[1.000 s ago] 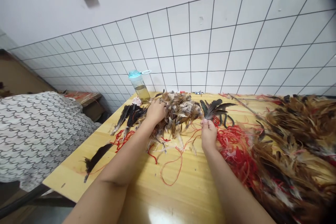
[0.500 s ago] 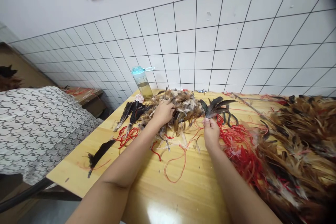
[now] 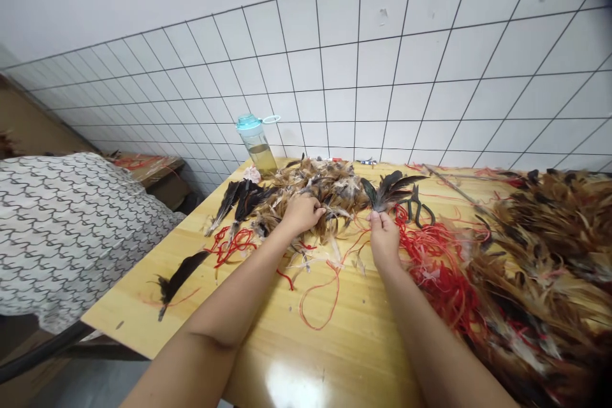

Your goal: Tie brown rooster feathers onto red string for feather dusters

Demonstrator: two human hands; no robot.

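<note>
My right hand (image 3: 384, 237) pinches a small fan of dark feathers (image 3: 388, 191) by the quills, with their tips pointing up and away from me. My left hand (image 3: 305, 213) is over a loose pile of brown and grey feathers (image 3: 335, 180), thumb and fingers drawn together. Whether a feather is between those fingertips is too small to make out. Below the pile, red string (image 3: 319, 328) lies in a loop on the wooden table (image 3: 354, 357). Black-handled pliers (image 3: 419, 211) rest just right of the held feathers.
A heap of red strings (image 3: 444, 268) and a large mound of brown feathers (image 3: 559, 223) cover the right side. Dark feather bunches (image 3: 246, 204) and a single black feather (image 3: 184, 275) lie at left. A water bottle (image 3: 261, 150) stands near the tiled wall (image 3: 382, 95).
My left hand has drawn slightly back toward me and right over the pile, its fingers now closer together. My right hand stays nearly still with the dark feathers.
</note>
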